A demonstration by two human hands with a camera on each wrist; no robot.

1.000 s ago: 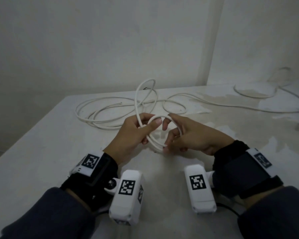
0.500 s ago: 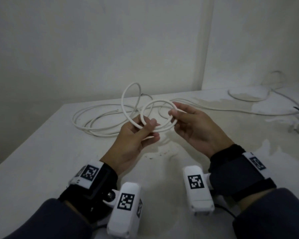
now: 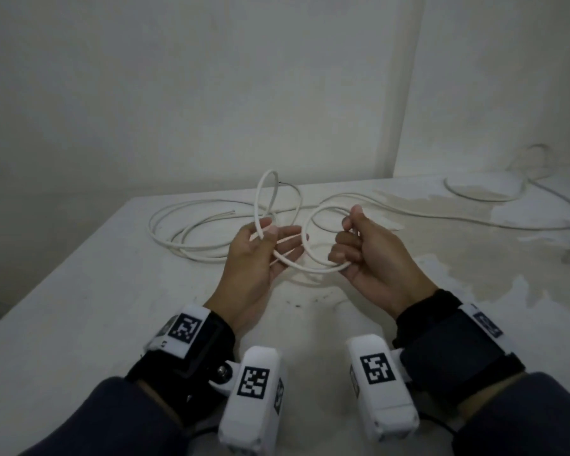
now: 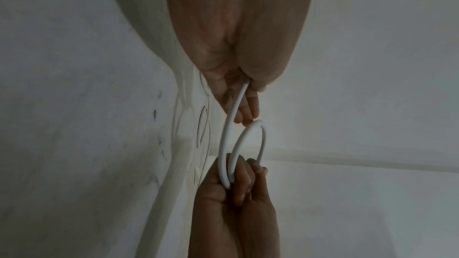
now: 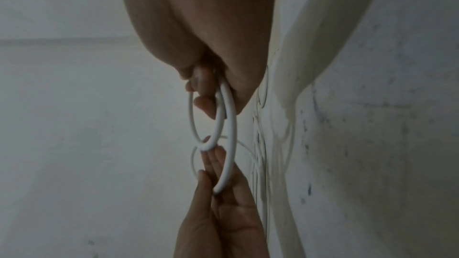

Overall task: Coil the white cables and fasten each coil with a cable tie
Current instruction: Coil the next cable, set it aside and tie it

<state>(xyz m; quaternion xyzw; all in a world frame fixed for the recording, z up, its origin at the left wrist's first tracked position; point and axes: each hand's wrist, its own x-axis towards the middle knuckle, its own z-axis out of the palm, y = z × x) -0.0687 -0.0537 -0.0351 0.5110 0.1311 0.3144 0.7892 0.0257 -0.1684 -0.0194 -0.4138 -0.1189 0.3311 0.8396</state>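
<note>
On the far left of the white table (image 3: 79,291), loose turns of the white cable (image 3: 191,245) lie flat in long, low loops, with a cut end pointing right among them. Just right of those turns the left hand (image 3: 254,258) is raised over the table, palm up; its thumb presses the cable against the fingers, and the remaining fingers reach out nearly straight toward the right. From that pinch one tall loop stands up behind the hand, toward the wall (image 3: 211,93), and another length sweeps low and to the right. That length forms a round loop hanging in the air between the two hands, above the tabletop. The right hand (image 3: 372,258) holds the loop's right side with fingers curled round the cable and the thumb up; the left wrist view shows two strands passing together into this grip, and the right wrist view shows the two rings overlapping just beyond the fingertips. Both hands are close together, near the table's middle. Further right, the cable trails along the far edge of the table, and a second white cable (image 3: 484,192) lies curved at the far right corner, well apart from the hands. Dark sleeves and wrist-worn cameras with black-and-white markers sit at the near edge
</note>
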